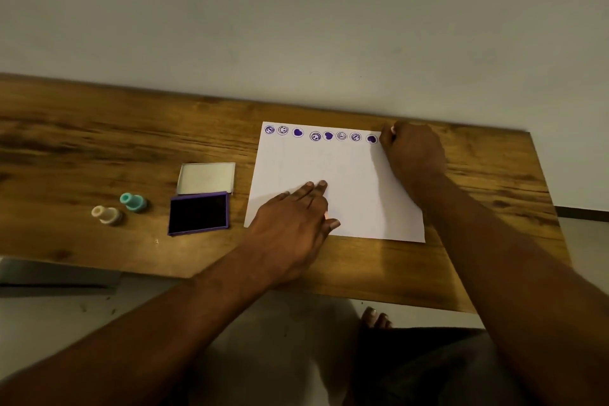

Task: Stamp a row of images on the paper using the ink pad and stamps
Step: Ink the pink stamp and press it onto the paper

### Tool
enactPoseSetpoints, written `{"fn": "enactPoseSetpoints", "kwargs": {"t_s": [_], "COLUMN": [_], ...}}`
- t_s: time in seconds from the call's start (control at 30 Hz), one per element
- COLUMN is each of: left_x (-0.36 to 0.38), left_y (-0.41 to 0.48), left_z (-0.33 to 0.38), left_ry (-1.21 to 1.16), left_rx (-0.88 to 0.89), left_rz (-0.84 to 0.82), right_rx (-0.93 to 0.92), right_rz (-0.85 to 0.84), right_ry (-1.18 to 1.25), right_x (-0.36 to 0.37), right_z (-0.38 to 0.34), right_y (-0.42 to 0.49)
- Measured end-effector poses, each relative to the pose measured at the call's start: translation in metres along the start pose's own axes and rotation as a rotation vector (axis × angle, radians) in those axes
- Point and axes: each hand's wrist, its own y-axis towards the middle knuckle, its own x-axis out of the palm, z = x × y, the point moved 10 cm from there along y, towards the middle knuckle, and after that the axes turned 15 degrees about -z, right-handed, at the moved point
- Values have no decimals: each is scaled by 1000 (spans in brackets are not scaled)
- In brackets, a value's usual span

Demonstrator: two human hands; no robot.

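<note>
Paper lies flat on the wooden tabletop; a row of eight purple prints runs along its far edge. Left hand flat on the sheet's near-left part, fingers spread. Right hand at the far-right corner, grip closed on a pale stamp, barely visible. Open ink pad just left of the paper, lid behind it. Teal stamp and beige stamp stand further left.
</note>
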Motion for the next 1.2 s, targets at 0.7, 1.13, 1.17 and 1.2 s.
{"fn": "enactPoseSetpoints", "kwargs": {"t_s": [0.7,1.13,1.17,1.2], "left_x": [15,11,9,7], "left_y": [9,9,8,8], "left_z": [4,5,5,5], "left_ry": [59,40,32,26], "left_rx": [-21,-19,-19,-19], "left_rz": [-91,-41,-32,-26], "right_rx": [41,427,372,309], "right_rz": [-59,-32,-43,-52], "right_ry": [59,1620,1565,1488], "right_x": [-46,30,28,25], "right_z": [5,16,10,4], "right_y": [-10,-81,-76,-71]}}
